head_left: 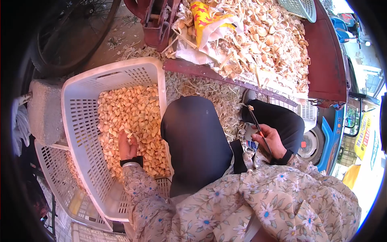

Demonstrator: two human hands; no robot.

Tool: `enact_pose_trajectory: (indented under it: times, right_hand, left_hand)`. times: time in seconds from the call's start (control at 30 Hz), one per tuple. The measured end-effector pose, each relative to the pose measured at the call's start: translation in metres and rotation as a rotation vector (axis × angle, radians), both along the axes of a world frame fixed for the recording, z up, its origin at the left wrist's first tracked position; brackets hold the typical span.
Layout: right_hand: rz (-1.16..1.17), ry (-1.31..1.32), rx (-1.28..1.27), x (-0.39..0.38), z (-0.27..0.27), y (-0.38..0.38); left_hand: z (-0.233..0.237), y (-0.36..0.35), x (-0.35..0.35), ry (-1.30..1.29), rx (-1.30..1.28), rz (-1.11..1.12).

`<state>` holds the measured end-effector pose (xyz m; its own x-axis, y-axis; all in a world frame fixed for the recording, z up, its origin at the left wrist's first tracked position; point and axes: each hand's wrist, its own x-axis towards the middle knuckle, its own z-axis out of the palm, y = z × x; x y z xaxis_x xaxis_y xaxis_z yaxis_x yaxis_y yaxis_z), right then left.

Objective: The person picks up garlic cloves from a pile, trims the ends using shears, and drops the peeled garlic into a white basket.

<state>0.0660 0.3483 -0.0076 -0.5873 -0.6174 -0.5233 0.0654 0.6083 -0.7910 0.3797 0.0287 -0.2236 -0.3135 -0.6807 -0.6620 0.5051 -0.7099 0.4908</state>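
The peeled garlic cloves [133,109] are heaped in a white plastic crate [72,90] at the person's left side, just beside the dark-trousered knee [197,137]. The left hand [128,146] is laid among the cloves with its fingertips buried; whether anything is gripped cannot be told. A thin knife [256,121] is held closed in the right hand [271,141] over the right knee, blade pointed away, with a scrap of skin seen at its tip. A second crate [52,165] is set under the first. Beyond the knees, garlic husks [266,40] are piled on a red cart bed [326,68].
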Motion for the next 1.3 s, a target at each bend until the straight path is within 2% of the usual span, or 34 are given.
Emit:
enact_pose_trajectory:
  times: [0.1,0.2,0.33,0.37,0.47,0.53,0.57,0.6,0.63,0.67,0.73,0.8,0.83,0.9,0.97,1.07,1.13,1.17,1.2,1.27,1.3]
  right_hand:
    - [0.006,0.035,-0.004,-0.001,-0.002,0.003]
    - [0.0,0.004,-0.079,-0.002,-0.005,0.007]
    - [-0.017,-0.023,-0.123,-0.007,-0.008,0.009]
    - [-0.047,-0.039,-0.137,-0.006,-0.005,0.008]
    - [-0.058,-0.014,0.011,-0.011,0.004,0.015]
    - [-0.066,0.011,-0.226,-0.018,-0.015,0.029]
    - [-0.005,0.042,-0.251,-0.02,-0.02,0.034]
    - [0.052,0.076,-0.264,-0.023,-0.016,0.037]
    - [0.074,0.197,-0.225,-0.022,-0.003,0.037]
    - [0.088,0.264,-0.24,-0.023,0.005,0.037]
    - [0.096,0.243,-0.327,-0.022,0.021,0.044]
    - [0.059,0.289,-0.438,-0.016,0.031,0.057]
    - [0.039,0.267,-0.482,-0.013,0.034,0.067]
    - [-0.003,0.251,-0.558,-0.007,0.04,0.092]
    - [-0.054,0.262,-0.607,-0.009,0.039,0.097]
    - [-0.127,0.276,-0.677,-0.001,0.046,0.143]
    - [-0.219,0.328,-0.743,0.007,0.043,0.168]
    - [-0.286,0.362,-0.682,0.005,0.049,0.107]
    - [-0.325,0.406,-0.685,0.007,0.048,0.111]
    - [-0.387,0.483,-0.693,0.01,0.047,0.118]
    - [-0.419,0.512,-0.678,0.011,0.044,0.121]
  left_hand:
    - [-0.015,0.015,0.054,0.278,-0.084,0.085]
    - [0.008,0.024,0.077,0.483,-0.123,0.065]
    - [0.037,0.026,0.085,0.588,-0.202,0.015]
    - [0.045,0.027,0.087,0.539,-0.193,0.031]
    - [0.074,0.022,0.08,0.462,-0.178,-0.01]
    - [0.112,0.028,0.063,0.408,-0.22,-0.027]
    - [0.123,0.027,0.057,0.458,-0.2,-0.071]
    - [0.139,0.027,0.045,0.385,-0.21,-0.061]
    - [0.143,0.016,0.044,0.518,-0.187,-0.187]
    - [0.15,-0.001,0.029,0.641,-0.149,-0.311]
    - [0.207,0.014,-0.039,0.639,-0.031,-0.495]
    - [0.267,0.042,-0.091,0.589,0.052,-0.662]
    - [0.282,0.047,-0.116,0.411,0.071,-0.707]
    - [0.318,0.095,-0.178,0.439,0.182,-0.848]
    - [0.329,0.123,-0.227,0.434,0.308,-0.928]
    - [0.33,0.194,-0.289,0.392,0.056,-1.217]
    - [0.329,0.247,-0.326,0.314,0.054,-1.286]
    - [0.306,0.192,-0.362,0.51,0.156,-1.493]
    - [0.294,0.205,-0.381,0.677,0.182,-1.674]
    - [0.285,0.255,-0.401,0.256,-0.188,-1.515]
    - [0.274,0.268,-0.41,0.326,-0.227,-1.662]
